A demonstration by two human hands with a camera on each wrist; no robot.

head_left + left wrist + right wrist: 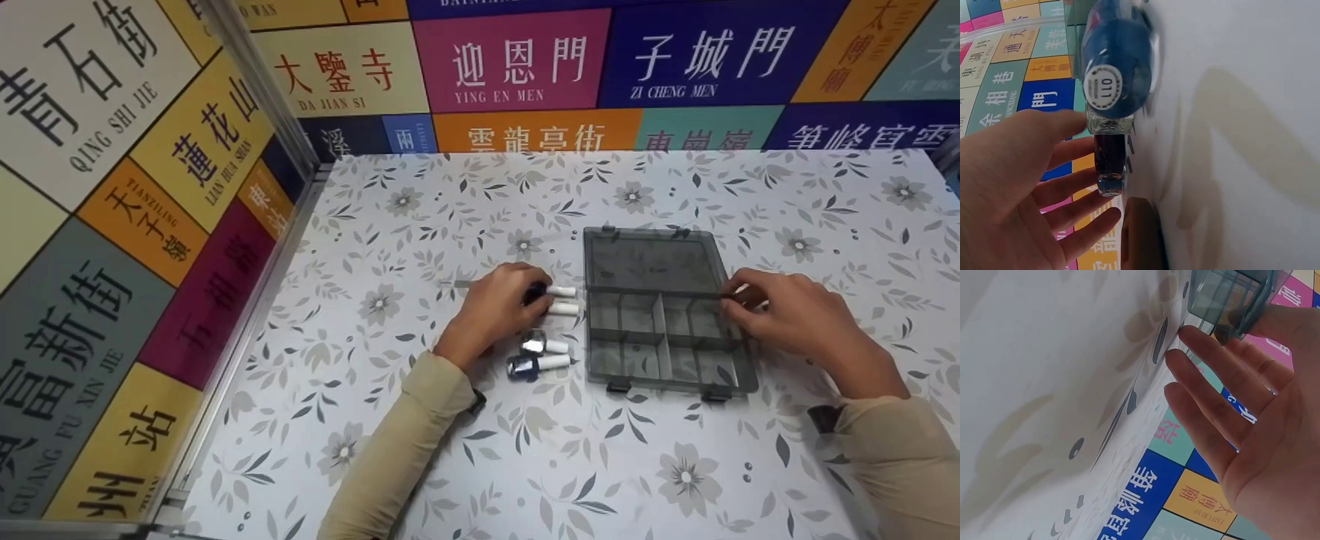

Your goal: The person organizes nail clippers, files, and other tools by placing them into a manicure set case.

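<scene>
Several small nail polish bottles with white caps lie on the flowered tabletop, left of a grey see-through compartment box (664,315). My left hand (501,304) pinches a dark nail polish bottle (1111,154) at the far end of the row, its other fingers spread. Nearer lie a clear nail polish bottle (533,343) and a dark blue nail polish bottle (523,367); the blue one's round 011 label shows in the left wrist view. My right hand (795,315) pinches the box's right edge between thumb and forefinger, the remaining fingers loosely extended.
The flowered tabletop (420,225) runs back to a wall of coloured street-name panels (514,60). Another panelled wall (187,172) with a metal frame stands along the left edge. Black clasps (619,387) stick out from the box's near side.
</scene>
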